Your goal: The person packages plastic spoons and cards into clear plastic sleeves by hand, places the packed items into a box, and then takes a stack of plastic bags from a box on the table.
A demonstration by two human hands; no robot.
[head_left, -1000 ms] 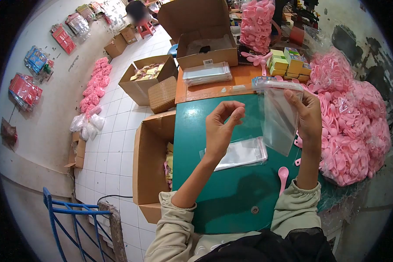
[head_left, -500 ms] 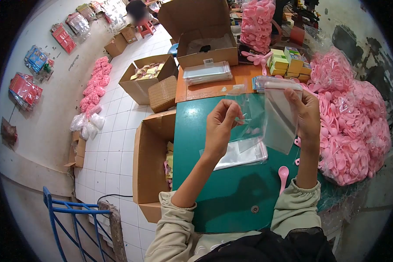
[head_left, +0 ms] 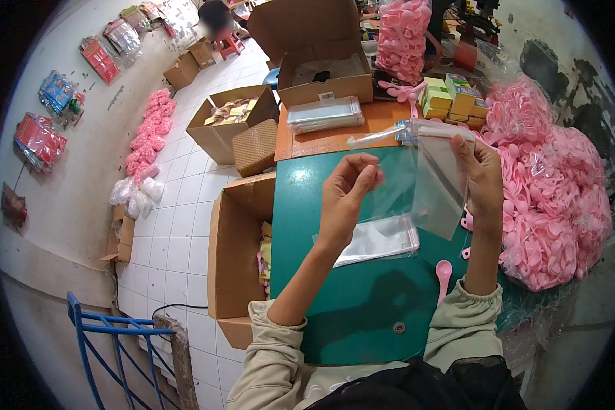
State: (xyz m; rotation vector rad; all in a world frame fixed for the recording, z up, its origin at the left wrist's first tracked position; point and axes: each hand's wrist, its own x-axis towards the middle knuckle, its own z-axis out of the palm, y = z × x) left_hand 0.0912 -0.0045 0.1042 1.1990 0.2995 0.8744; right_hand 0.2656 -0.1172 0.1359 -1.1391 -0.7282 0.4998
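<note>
My right hand pinches several clear plastic bags by their upper edge, thumb in front, holding them above the table. Facing it, my left hand has its fingers curled and its thumb bent against the edge of a thin clear bag that spreads toward the right hand. The film is so transparent that its exact outline is hard to follow. Below the hands, a stack of clear bags lies on the green table. A pink spoon rests near my right forearm.
Bagged pink spoons are heaped at the right. Small yellow-green boxes and another bag stack sit at the back. An open carton stands left of the table. A person is far off, beside a red stool.
The thin film between my hands has spread out and its upper flap has swung up and left. My left fingers have shifted slightly; my right hand has barely moved.
</note>
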